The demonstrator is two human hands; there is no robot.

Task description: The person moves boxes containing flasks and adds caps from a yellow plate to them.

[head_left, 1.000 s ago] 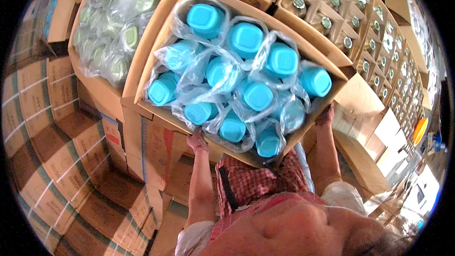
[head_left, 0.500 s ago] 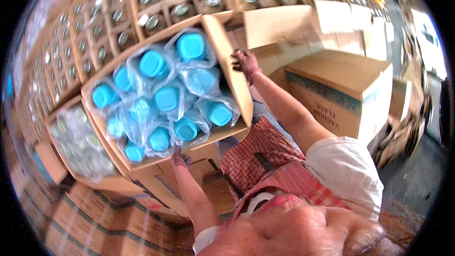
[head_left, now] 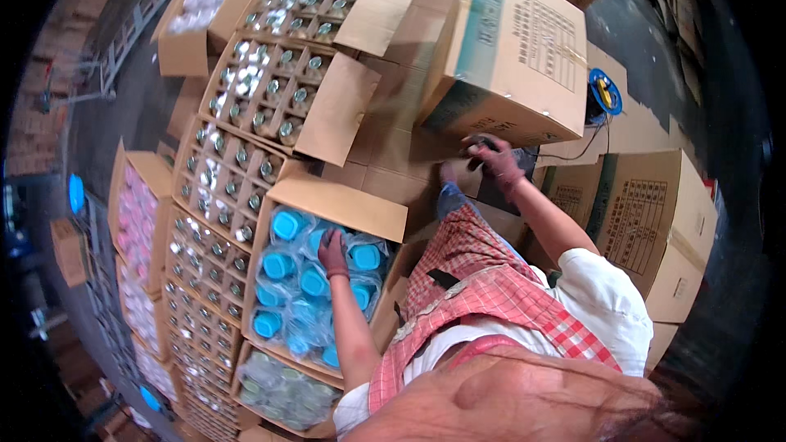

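Note:
My left hand (head_left: 332,254) lies over the bottles in an open cardboard box (head_left: 336,200), its fingers stretched out against the blue caps. Several bottles with square blue caps (head_left: 313,281) stand in that box, wrapped in clear plastic bags. My right hand (head_left: 498,162) is off to the right of the box, beside a large taped carton (head_left: 524,41). Its dark-tipped fingers are loosely bent and apart, with no object plainly visible in them. Both hands wear thin reddish gloves with dark fingertips.
Left of the box run rows of divided cartons with silvery flasks (head_left: 229,172). Below it is a box of bagged pale green items (head_left: 286,389). Taped cartons (head_left: 655,221) stand at the right, near a blue cable reel (head_left: 604,92). A box of pink items (head_left: 137,213) sits far left.
The view has swung. My left hand has gone from the box's near edge onto the caps. My right hand has left the box flap and moved out beside the large carton.

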